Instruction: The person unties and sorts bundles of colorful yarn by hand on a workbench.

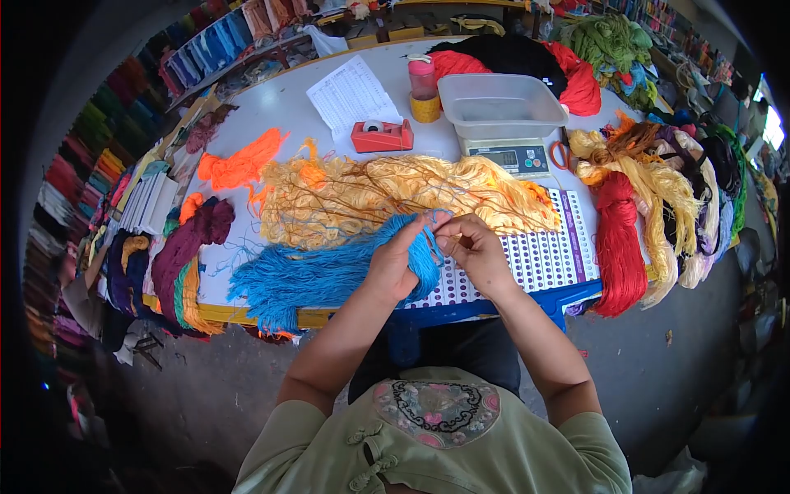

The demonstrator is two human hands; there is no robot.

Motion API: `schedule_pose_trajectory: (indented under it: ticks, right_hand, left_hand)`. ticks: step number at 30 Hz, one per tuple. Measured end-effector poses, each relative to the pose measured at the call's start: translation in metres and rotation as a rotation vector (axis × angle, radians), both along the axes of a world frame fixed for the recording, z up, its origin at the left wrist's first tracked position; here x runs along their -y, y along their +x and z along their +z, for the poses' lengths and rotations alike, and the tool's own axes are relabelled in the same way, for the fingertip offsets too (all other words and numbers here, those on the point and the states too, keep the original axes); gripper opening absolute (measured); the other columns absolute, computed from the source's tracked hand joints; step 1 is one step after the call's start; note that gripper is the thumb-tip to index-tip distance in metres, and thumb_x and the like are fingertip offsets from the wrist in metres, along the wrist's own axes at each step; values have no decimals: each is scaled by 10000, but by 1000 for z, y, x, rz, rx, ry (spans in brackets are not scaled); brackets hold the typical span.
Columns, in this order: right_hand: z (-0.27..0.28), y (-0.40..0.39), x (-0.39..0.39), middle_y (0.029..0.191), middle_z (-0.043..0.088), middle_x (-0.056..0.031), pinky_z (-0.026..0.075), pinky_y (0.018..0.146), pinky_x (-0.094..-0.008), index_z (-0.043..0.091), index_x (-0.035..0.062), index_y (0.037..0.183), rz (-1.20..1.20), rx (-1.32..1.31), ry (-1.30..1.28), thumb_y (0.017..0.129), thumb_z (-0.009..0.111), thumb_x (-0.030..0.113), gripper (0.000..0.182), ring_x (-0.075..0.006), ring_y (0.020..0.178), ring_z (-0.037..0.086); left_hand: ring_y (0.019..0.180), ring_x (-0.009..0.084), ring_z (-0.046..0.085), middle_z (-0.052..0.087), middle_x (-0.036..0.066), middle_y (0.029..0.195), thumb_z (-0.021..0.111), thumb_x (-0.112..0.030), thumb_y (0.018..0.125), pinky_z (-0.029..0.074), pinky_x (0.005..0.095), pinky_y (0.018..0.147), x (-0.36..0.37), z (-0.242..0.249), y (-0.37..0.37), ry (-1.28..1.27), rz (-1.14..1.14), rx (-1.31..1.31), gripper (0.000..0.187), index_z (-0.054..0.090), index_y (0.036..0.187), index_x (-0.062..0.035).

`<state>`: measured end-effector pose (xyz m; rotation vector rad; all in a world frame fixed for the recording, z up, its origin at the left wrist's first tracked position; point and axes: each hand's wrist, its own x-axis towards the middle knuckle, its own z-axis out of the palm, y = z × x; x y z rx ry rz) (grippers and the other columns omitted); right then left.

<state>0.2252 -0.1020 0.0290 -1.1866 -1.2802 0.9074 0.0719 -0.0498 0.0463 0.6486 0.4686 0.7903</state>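
Note:
A thick hank of blue yarn (304,276) lies across the front of the table, its loose ends fanning out to the left. My left hand (397,262) is closed round the hank's right end, with the thumb on top. Beside it my right hand (476,255) is closed in a pinch at blue strands by the left fingertips; the exact grip is partly hidden. Just behind both hands stretches a pale yellow hank (395,193) with brown and orange strands. Under my right hand is a white board with rows of holes (535,259).
Behind stand a red tape dispenser (383,137), a printed sheet (350,92), a pink-lidded bottle (423,86) and a scale (514,158) bearing a clear plastic tub (502,103). Scissors (561,155) lie beside the scale. Red yarn (619,247) hangs over the right edge, purple yarn (193,239) over the left.

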Motion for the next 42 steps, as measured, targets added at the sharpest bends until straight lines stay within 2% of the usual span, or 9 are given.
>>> schedule_pose_trajectory:
  ticks: [16,23,25,27,29,32,34,37,42]
  right_hand:
    - [-2,-2,-2,975,514,-27,452,689,-214,633,10,894,52,4,40,899,637,64,55,-84,841,526]
    - [2,14,14,1075,520,-55,477,767,-246,611,43,934,116,-415,21,905,558,55,63,-130,890,566]
    - [0,45,24,1229,541,-93,487,885,-295,587,73,1014,78,-722,130,947,537,185,140,-180,1001,610]
    - [25,91,47,1095,639,-136,502,951,-393,562,24,1025,-56,-900,70,979,503,212,202,-222,1039,637]
    - [10,157,69,932,644,-88,536,878,-376,562,48,1018,-183,-946,166,994,469,186,168,-205,941,659]
    - [-22,295,124,835,598,-45,531,724,-320,562,54,1011,-438,-1188,304,972,497,102,90,-156,725,586]
    - [-47,386,164,839,585,-27,501,672,-302,571,53,1025,-982,-686,568,948,520,67,93,-152,714,559]
    - [-22,315,128,842,556,-1,492,636,-304,583,49,1058,-990,-72,287,916,516,74,159,-126,676,536]
    - [-11,134,32,776,567,-21,490,573,-244,591,25,996,-178,232,-105,920,483,22,132,-94,623,547]
  left_hand:
    - [1104,193,584,608,129,1225,555,-260,962,459,320,933,0,-6,0,32,43,-30,390,555,1234,20]
    - [1032,220,609,570,203,1272,595,-216,932,524,340,846,-22,5,-19,-141,248,22,343,529,1204,-16]
    - [1023,220,638,610,203,1197,649,-189,893,551,284,739,-58,-1,-55,-88,342,47,298,570,1117,-10]
    - [949,201,665,636,194,1146,643,-170,890,553,233,656,-102,-12,-109,-38,476,-6,290,574,1125,-14]
    - [645,144,623,682,127,1011,583,-151,909,526,236,558,-135,-9,-173,-62,545,-162,249,573,1121,-21]
    - [526,131,517,609,43,788,571,-133,900,444,234,459,-184,-43,-295,-103,705,-230,213,593,1079,-20]
    - [533,83,480,566,2,743,568,-103,890,389,202,430,-166,-28,-303,-92,902,-244,219,590,1089,-16]
    - [530,19,419,511,-39,725,574,-58,878,329,157,418,-120,0,-242,-4,666,-187,239,583,1112,-11]
    - [538,15,424,580,1,814,637,-83,886,319,160,421,-55,-3,-59,-187,-15,-143,273,612,1136,26]
